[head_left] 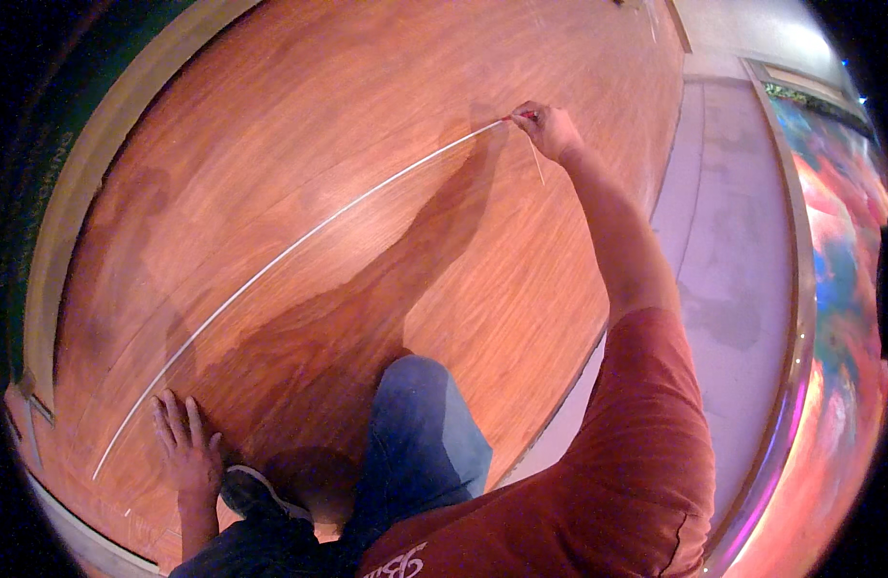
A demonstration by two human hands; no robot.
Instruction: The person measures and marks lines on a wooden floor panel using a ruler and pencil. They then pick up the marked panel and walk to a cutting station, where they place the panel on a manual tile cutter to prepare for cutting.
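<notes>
A narrow white strip (314,231) runs across the brown wood-look floor (521,318) in a long curve, from the lower left up to my right hand (548,127). Out at arm's length, that hand is closed on a small red tool (508,118) at the strip's far end; the fingers hide most of it, and its exact kind does not show. Below the hand, a thin pale strand (538,164) trails down. My left hand (189,451) rests flat on the floor with its fingers spread, just right of the strip's near end.
My bent knee (424,414) and dark shoe (256,491) are on the floor near the left hand. A pale grey floor strip (733,212) borders the wood at right, beside a colourful lit panel (834,250). A beige edge (68,222) curves along the left.
</notes>
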